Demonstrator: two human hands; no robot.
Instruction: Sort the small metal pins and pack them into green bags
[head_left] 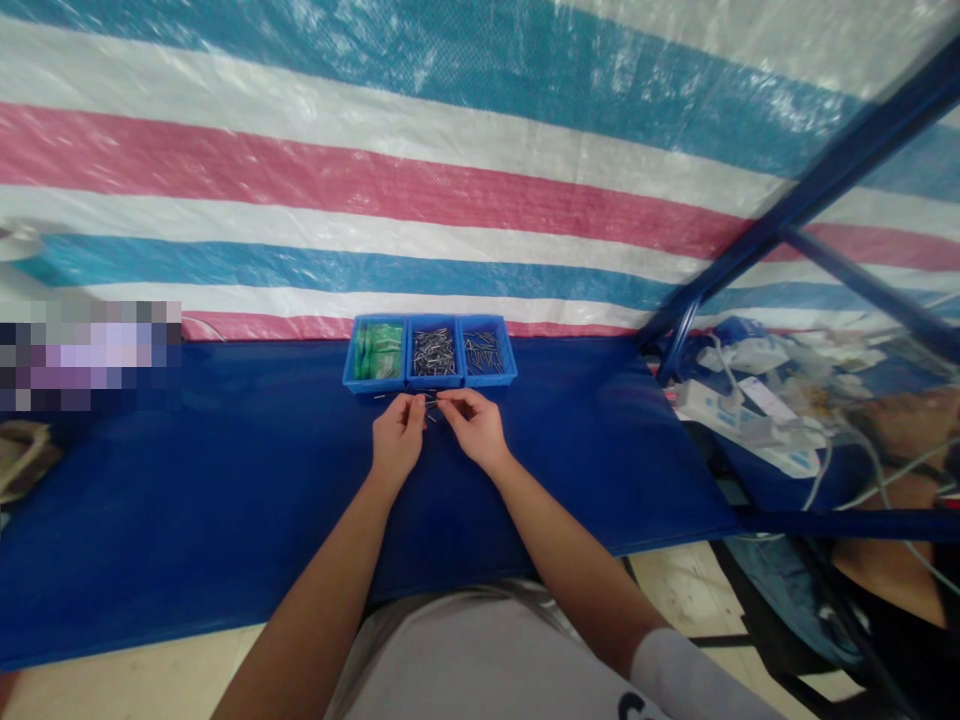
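Observation:
My left hand (397, 435) is closed in a pinch just in front of three joined blue bins. Facing it, my right hand (477, 428) is pinched too, and a thin metal pin (431, 403) spans the small gap between the fingertips. Another small metal piece lies below, near the fingers; its exact shape is too small to tell. The left bin (349, 372) holds green and clear packets (379, 350). Many short silvery metal pins (434, 352) fill the middle bin, and darker, thinner ones (484, 352) lie in the right bin (513, 372).
The bins stand on a blue-covered table (247, 480) against a striped plastic sheet (450, 190). Blue metal frame bars (795, 215) rise at the right. Beyond them are a white power strip (720, 412), cables, plastic bags and another person's arm (892, 560).

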